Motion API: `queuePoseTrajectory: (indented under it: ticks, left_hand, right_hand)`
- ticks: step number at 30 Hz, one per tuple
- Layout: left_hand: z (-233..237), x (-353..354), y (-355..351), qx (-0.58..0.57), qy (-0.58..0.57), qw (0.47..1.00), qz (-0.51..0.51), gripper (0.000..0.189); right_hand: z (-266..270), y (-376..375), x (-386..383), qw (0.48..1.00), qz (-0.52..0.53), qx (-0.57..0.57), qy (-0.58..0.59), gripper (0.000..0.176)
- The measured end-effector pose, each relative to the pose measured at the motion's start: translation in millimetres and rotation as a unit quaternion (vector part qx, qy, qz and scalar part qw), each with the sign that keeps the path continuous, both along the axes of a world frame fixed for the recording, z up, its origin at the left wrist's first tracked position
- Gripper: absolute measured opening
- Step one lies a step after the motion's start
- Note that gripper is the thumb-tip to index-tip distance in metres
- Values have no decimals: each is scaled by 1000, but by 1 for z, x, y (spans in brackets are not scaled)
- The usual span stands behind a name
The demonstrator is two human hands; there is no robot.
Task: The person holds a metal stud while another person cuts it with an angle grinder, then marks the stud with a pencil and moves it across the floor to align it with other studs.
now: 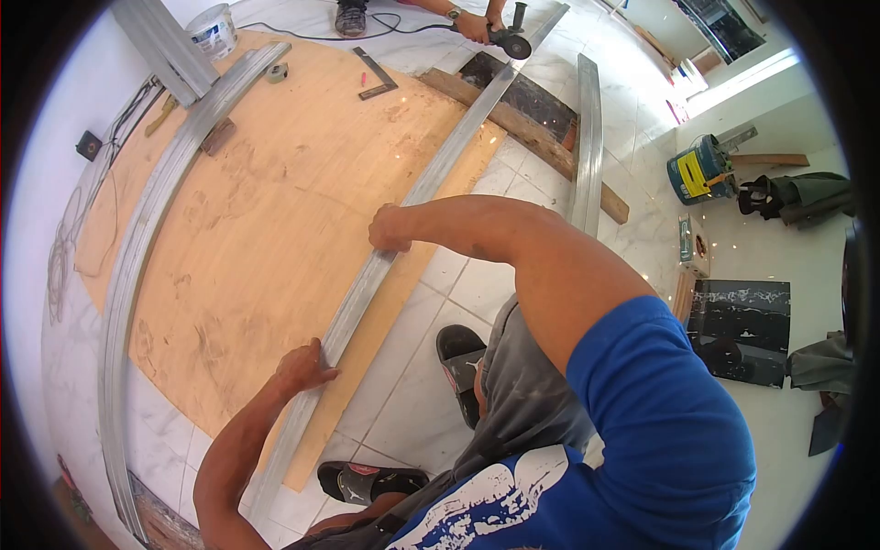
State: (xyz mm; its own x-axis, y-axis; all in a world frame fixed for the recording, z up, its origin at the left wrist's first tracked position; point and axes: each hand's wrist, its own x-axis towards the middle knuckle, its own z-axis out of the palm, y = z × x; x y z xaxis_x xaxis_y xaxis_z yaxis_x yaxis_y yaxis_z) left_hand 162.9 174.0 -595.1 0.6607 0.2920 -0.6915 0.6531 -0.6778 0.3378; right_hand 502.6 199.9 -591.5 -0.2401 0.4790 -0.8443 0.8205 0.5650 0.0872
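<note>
A long metal stud (446, 165) runs diagonally over a plywood sheet (266, 202) on the floor. My right hand (391, 229) is wrapped around the stud near its middle. Lower down, my left hand (307, 367) grips the same stud, thumb on top and fingers over its far side. At the stud's far end, another person's hands hold an angle grinder (510, 42) with its disc close to the metal. A wooden plank (541, 137) lies under the stud there, beside a dark tile (527, 87).
More metal studs (165, 202) lie along the left, and another stud (588, 137) lies at right. A carpenter's square (380, 78) and a tape roll (278, 72) rest on the plywood. A white bucket (213, 35) stands at back left, a green bucket (698, 171) at right.
</note>
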Motion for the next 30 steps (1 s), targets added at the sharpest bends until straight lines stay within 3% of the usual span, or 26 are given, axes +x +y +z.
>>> queuePoseTrajectory:
  ticks: [30]
  left_hand:
    - [-2,-1,1,-4,-2,1000,-3,71]
  right_hand:
    - [-7,2,2,1000,-4,-6,1,45]
